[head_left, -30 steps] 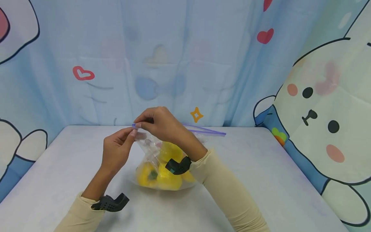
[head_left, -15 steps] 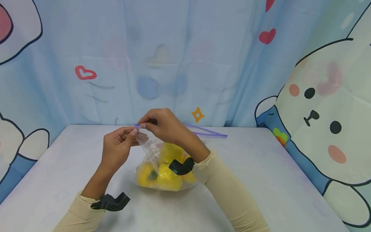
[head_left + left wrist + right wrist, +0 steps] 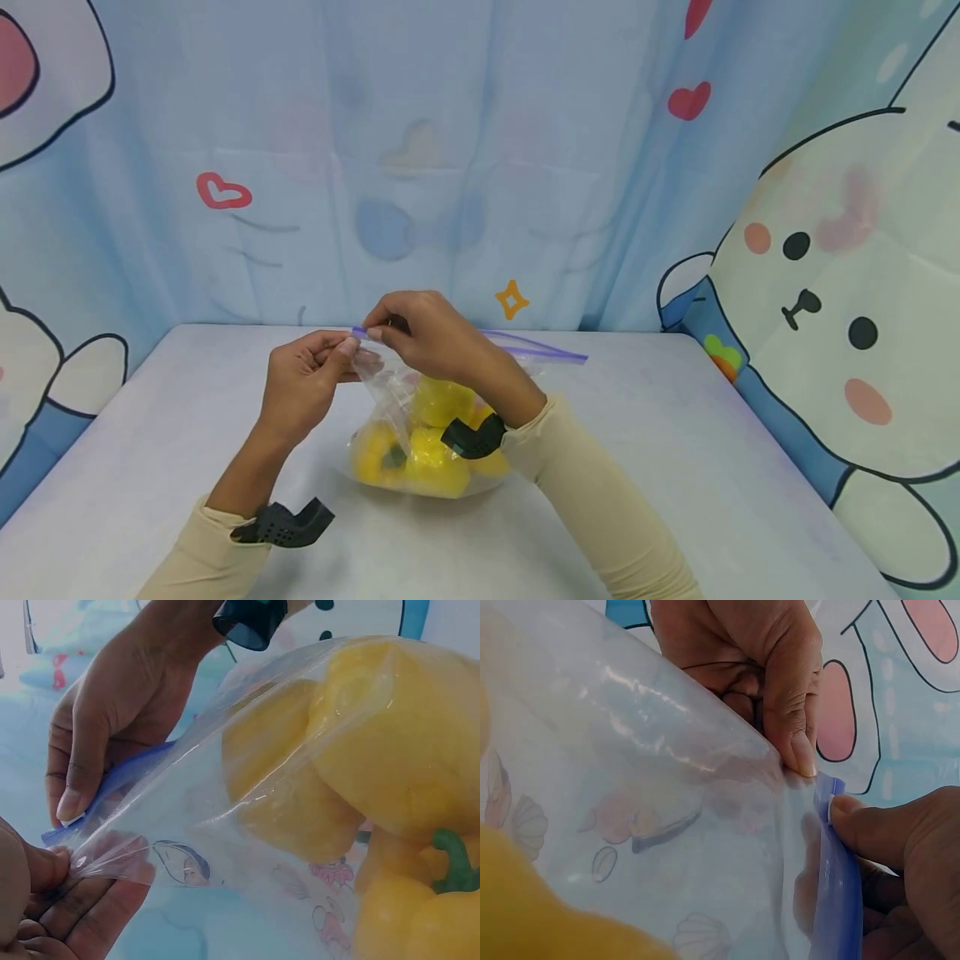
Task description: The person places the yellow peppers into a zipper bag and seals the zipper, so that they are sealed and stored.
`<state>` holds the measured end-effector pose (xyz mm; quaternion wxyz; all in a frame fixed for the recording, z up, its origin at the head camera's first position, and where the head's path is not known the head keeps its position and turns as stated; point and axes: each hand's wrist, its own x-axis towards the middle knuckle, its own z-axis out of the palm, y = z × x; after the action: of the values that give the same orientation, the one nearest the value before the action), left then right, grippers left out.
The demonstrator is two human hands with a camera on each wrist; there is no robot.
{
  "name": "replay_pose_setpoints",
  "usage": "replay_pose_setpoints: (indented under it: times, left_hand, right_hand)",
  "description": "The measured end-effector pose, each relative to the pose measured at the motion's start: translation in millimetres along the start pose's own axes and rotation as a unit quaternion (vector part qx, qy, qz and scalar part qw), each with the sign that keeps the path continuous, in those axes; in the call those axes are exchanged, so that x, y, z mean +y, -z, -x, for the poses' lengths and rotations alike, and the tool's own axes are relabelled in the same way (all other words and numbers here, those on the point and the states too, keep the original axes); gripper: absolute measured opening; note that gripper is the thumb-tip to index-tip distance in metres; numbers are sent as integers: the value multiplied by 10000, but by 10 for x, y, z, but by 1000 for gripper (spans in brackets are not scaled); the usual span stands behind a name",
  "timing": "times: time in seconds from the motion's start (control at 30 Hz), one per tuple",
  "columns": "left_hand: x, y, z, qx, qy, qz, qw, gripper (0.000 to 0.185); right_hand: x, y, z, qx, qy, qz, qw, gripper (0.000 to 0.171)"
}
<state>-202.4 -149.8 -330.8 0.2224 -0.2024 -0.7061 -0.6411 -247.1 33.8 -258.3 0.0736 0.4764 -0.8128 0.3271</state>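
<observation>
Your left hand (image 3: 303,392) pinches the corner of the bag (image 3: 390,392) between thumb and fingers, and your right hand (image 3: 431,333) pinches the purple zip strip (image 3: 525,346) at the same corner. So both grips are closed on the bag. The bag sits in the middle of the counter (image 3: 675,467), its top is lifted, and three or so yellow peppers (image 3: 420,454) lie inside.

What can go wrong, I think: the film is thin and slippery, so the zip can slide out from your fingertips (image 3: 802,754) if the pinch is too light. If you pull the corner up too much, the peppers may roll and tip the bag. The far end of the strip looks open, and I cannot tell if the two tracks are aligned there.

Around the bag there is only the cartoon curtain (image 3: 480,150) behind the counter. Your right wrist hides part of the peppers from above.
</observation>
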Motion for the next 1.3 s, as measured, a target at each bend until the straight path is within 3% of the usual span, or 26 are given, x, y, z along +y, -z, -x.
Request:
replay_pose_setpoints:
  times: [0.27,0.4,0.7,0.83,1.07,1.3]
  left_hand:
    - [36,85,13,-688,591,78,9958,25]
    - [56,93,21,-743,623,126,9952,27]
    - [37,9,49,-143,11,-263,9995,20]
    - [14,-12,49,77,-242,-227,9994,18]
    - [-31,-58,40,187,-349,-8,9992,15]
    - [-25,-49,15,382,-487,-130,9980,13]
  right_hand:
    - [39,-26,34,21,117,80,9999,12]
    - [29,-26,35,-32,199,51,9998,11]
    - [-20,-1,41,-412,222,161,9988,9]
    - [-17,11,47,-435,167,200,9987,10]
    - [5,19,60,-419,46,230,9988,10]
    - [-9,5,55,-339,-14,408,9986,10]
